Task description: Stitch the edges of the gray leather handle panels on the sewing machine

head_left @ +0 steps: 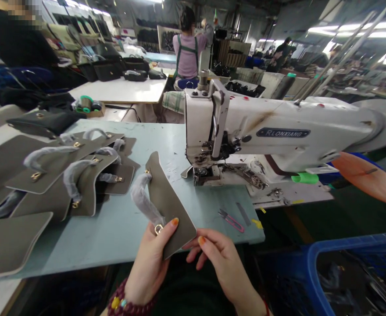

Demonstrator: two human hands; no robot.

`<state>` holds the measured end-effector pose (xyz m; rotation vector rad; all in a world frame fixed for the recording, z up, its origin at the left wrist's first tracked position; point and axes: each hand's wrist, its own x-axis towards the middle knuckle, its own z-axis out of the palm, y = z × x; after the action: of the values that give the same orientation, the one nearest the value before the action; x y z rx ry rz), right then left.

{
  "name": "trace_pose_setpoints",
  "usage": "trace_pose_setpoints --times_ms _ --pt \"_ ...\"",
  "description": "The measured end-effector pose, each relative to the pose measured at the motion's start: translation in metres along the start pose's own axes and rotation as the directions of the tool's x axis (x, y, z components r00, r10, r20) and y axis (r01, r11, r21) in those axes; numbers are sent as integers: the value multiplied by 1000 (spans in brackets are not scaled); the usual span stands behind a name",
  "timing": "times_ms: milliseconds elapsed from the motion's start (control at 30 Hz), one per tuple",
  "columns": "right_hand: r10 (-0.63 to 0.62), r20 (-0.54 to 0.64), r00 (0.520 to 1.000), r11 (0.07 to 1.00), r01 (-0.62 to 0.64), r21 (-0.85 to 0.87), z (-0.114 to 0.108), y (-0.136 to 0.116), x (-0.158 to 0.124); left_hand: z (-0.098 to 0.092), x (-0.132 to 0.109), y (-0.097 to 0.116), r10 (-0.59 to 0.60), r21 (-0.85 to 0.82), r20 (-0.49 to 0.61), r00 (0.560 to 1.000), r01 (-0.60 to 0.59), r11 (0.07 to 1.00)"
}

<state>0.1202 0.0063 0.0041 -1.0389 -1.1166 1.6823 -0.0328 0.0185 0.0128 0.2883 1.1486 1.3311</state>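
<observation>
Taupe panel (169, 197) slants lengthwise, far end leftward, left hand (151, 263) gripping, right hand (225, 259) alongside, grip unclear.

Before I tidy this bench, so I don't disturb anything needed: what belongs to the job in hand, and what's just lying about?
Likely the job's:
grey panel in the left hand
similar panels piled at left
sewing machine

Seemingly lying about:
pink-handled snips
grey strip
yellow scraps

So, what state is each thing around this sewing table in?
Left hand: closed on the grey panel.
Right hand: at the panel's corner, grip unclear.
Grey panel: held tilted.
Handle: attached, film-wrapped.
Piled panels: overlapping.
Sewing machine: brown-stained.
Pink snips: lying flat.
Blue basket: open-topped, holding pieces.
</observation>
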Motion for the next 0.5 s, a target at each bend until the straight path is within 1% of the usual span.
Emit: trace_pose_setpoints --times_ms 67,167,267,333,400,467,500 --pt "22 24 999 1000 -22 -16 -1 2 4 2 0 2 24 8 7 1000 -24 1000" --pt "34 55 998 997 -30 -64 3 0 8 3 1 2 32 3 7 999 -32 999" --pt "6 78 997 988 6 -156 8 -3 7 0 3 0 -11 -24 45 999 13 1000" --pt "-86 85 993 954 107 -279 8 -4 7 -6 5 -2 -80 -52 64 995 84 995" --pt "-230 70 971 869 238 -435 2 -2 11 -19 4 -5 -155 -87 110 982 165 982" --pt "-359 29 933 755 309 -578 -10 4 21 -38 0 -7 -221 -121 225 949 252 960" --pt "-400 -3 916 711 308 -632 -16 8 29 -50 -3 -9 -250 -116 293 923 293 949"
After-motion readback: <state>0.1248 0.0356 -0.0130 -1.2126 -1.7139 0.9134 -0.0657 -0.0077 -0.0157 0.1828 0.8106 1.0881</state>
